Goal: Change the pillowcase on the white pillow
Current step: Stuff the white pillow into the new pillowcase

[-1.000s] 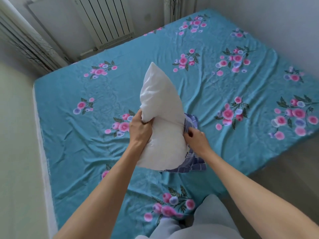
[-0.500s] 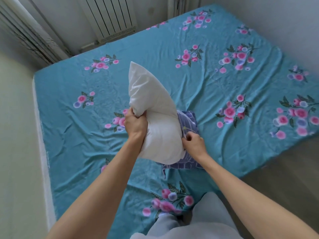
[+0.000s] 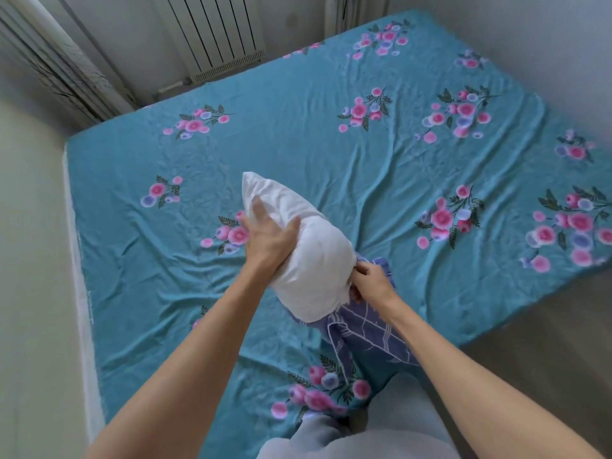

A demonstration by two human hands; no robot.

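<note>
A single head-worn wide-angle camera looks forward and steeply down, close over the person's forearms, toward the bed (image 3: pixel 298 154) and the radiator (image 3: pixel 215 31) on the far wall (edges bend noticeably outward).

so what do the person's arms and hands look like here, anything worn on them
Both arms are bare from the bottom edge of the picture up to the fingers, with no sleeves in view. The left hand and the right hand wear no gloves, and no watch, bracelet or ring can be seen. Light grey clothing shows at the bottom, below the arms.
</note>
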